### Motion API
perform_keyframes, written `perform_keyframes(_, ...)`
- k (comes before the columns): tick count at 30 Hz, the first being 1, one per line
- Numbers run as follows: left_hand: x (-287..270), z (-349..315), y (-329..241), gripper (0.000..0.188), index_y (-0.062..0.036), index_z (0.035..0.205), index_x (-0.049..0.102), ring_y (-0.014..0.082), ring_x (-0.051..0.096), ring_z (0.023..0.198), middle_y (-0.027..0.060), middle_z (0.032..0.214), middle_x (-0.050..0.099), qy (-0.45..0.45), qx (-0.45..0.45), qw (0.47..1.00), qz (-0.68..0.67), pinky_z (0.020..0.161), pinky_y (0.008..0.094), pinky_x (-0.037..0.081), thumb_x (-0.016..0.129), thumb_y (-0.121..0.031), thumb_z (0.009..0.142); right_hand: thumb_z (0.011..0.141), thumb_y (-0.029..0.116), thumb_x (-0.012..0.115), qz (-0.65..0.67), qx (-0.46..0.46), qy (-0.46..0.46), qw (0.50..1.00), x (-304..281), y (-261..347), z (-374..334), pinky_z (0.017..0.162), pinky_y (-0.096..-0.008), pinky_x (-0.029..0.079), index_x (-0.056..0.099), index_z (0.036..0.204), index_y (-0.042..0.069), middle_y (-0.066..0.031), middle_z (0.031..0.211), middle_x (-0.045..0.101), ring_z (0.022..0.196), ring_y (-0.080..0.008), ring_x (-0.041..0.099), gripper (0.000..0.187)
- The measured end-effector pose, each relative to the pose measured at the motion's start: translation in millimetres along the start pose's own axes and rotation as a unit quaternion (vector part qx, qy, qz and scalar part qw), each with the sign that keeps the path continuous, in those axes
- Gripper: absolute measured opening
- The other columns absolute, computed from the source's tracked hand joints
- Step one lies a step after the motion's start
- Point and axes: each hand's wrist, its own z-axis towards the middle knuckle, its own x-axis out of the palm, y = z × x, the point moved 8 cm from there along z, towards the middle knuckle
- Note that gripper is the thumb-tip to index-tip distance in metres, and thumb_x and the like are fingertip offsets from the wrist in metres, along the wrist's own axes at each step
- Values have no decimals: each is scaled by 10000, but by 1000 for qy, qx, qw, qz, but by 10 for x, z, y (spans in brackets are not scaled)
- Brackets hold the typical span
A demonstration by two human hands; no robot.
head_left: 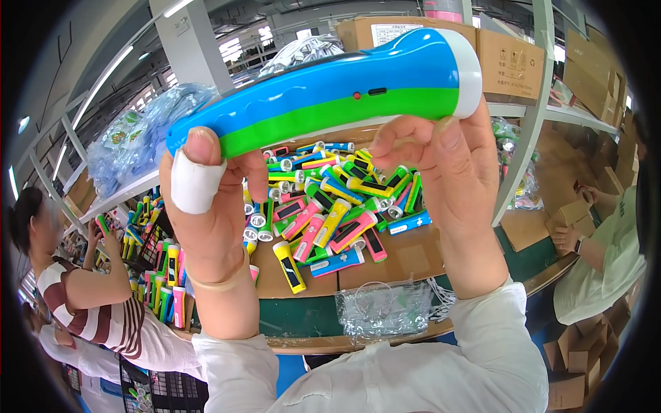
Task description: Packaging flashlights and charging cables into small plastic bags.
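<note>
Raised close before me is a blue and green flashlight (pixel 303 103) with a white head ring. A small slot and a red dot show on its side. My left hand (pixel 217 213) pinches the narrow tail end, its thumb wrapped in white tape. At the wide head end, my right hand (pixel 461 172) grips the flashlight from below, with the thumb near the white ring and some fingers curled behind. Below it, a heap of flashlights (pixel 330 220) in yellow, pink, blue and green lies on cardboard over the table.
Clear plastic bags (pixel 382 310) and white cords (pixel 442 301) lie at the table's near edge. Shelves hold bagged items (pixel 148 131) and cartons (pixel 509 65). A person in stripes (pixel 96 289) works at left beside more flashlights; another person (pixel 606 255) handles cardboard boxes at right.
</note>
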Motion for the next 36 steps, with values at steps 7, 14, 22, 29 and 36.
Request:
perform_keyframes(7, 113, -410, 495, 647, 57, 1217, 588, 135, 632, 622, 94, 928, 691, -36, -19, 999, -14, 568, 269, 502, 856, -388, 831, 951, 411, 711, 82, 129, -70, 986, -84, -336, -140, 678, -293, 634, 191, 1588, 52, -202, 1330, 608, 978, -237, 731, 897)
perform_keyframes(14, 163, -594, 766, 695, 39, 1350, 505, 197, 667, 1079, 134, 1226, 652, -34, 62, 997, 26, 950, 337, 551, 887, -130, 794, 1020, 226, 624, 235, 201, -8, 951, -160, -639, -322, 782, -341, 632, 360, 1445, 43, -175, 1259, 614, 1018, -282, 709, 533)
perform_keyframes(22, 355, -620, 831, 694, 26, 1348, 539, 230, 665, 1070, 151, 1279, 614, -10, 160, 979, 124, 930, 343, 528, 895, -115, 769, 1010, 144, 636, 130, 237, -24, 962, 113, -638, -424, 1023, -364, 476, 421, 1420, 30, -77, 1261, 613, 1193, -173, 584, 476)
perform_keyframes(29, 103, -849, 1102, 756, -26, 1451, 460, 174, 630, 810, 133, 1217, 636, 39, 92, 981, 167, 734, 299, 537, 849, -99, 807, 966, 283, 706, -212, 3, -77, 974, -512, -265, 803, 926, -305, 486, 567, 1299, 43, -62, 1136, 667, 1030, -132, 630, 433)
perform_keyframes(36, -190, -1450, 1448, 504, -14, 1316, 571, 156, 623, 792, 107, 1070, 661, 64, -39, 969, 236, 729, 291, 528, 761, 16, 849, 945, 291, 662, -676, -23, 111, 728, -420, -76, 2098, 899, -440, 524, 581, 1309, 27, -247, 1149, 689, 1062, -397, 670, 456)
